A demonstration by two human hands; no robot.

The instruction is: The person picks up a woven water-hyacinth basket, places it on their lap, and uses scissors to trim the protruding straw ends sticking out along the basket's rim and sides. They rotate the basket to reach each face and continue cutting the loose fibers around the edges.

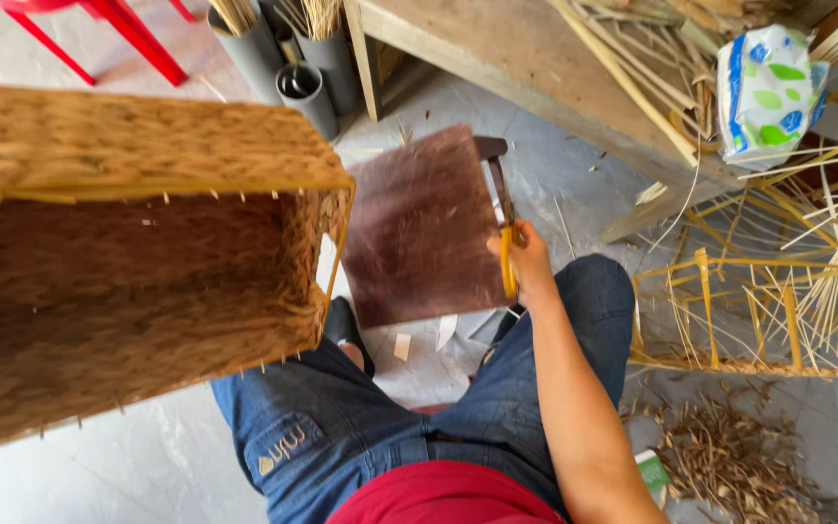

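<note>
A person in blue jeans and a red top sat over a grey tiled floor (147,456), seen from above. The right hand (526,257) reached forward, its fingers (514,243) wrapped tight around the yellow handle of a hammer (501,209), whose dark head lay at the far edge of a square brown board (419,228) resting flat on the floor in front of the knees. The hammer's shaft ran along the board's right side.

A large rectangular woven basket (138,252) of tan fibre filled the left of the view, tipped on its side with its open mouth facing the camera and short loose ends sticking out along its rim. It hung just above the left thigh, its near corner close to the board. The left hand was out of sight, so whether its fingers gripped the basket could not be told.

Beyond the board stood a worn wooden table (497,49) carrying loose cane strips and a white plastic packet with green and blue marks (768,92). Grey plastic pipes (307,73) holding bundled reeds stood beside one table leg, and a red stool (109,24) stood farther left. To the right lay an unfinished yellow cane frame (778,291), with a heap of dry trimmings (739,461) near the right leg. Scraps of paper lay between the feet.
</note>
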